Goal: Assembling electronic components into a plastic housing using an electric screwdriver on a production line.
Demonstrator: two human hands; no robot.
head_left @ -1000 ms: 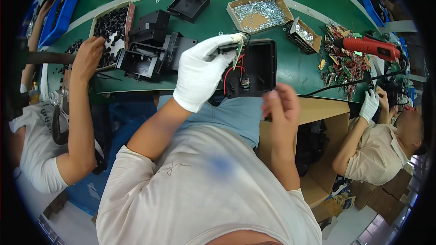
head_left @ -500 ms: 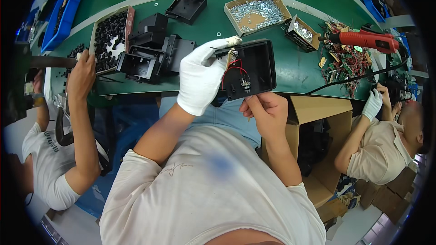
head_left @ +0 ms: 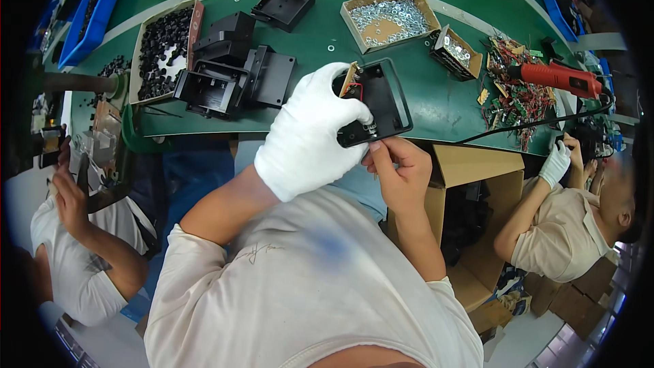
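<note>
My left hand (head_left: 310,126), in a white glove, wraps round the left side of a black plastic case (head_left: 390,99) held open side up above the table's near edge. Its finger and thumb reach inside, against a small metal part (head_left: 370,128) by the lower wall. Red wires (head_left: 353,88) and a small tan circuit board (head_left: 349,76) show at the case's left side, partly behind the glove. Bare, my right hand (head_left: 402,167) is closed in a pinch at the case's lower edge, beside that metal part. What lies between its fingertips is too small to name.
Left on the green table (head_left: 436,112) are black housings (head_left: 235,71) and a box of black knobs (head_left: 167,48). Beyond stand boxes of metal washers (head_left: 388,17) and nuts (head_left: 458,51). A red electric screwdriver (head_left: 558,78) lies over wired boards (head_left: 507,102). Co-workers sit on both sides.
My left hand has shifted from the case's upper left corner down across its left side, fingers now inside at the metal part. My right hand stays at the lower edge. The left co-worker's arm has dropped.
</note>
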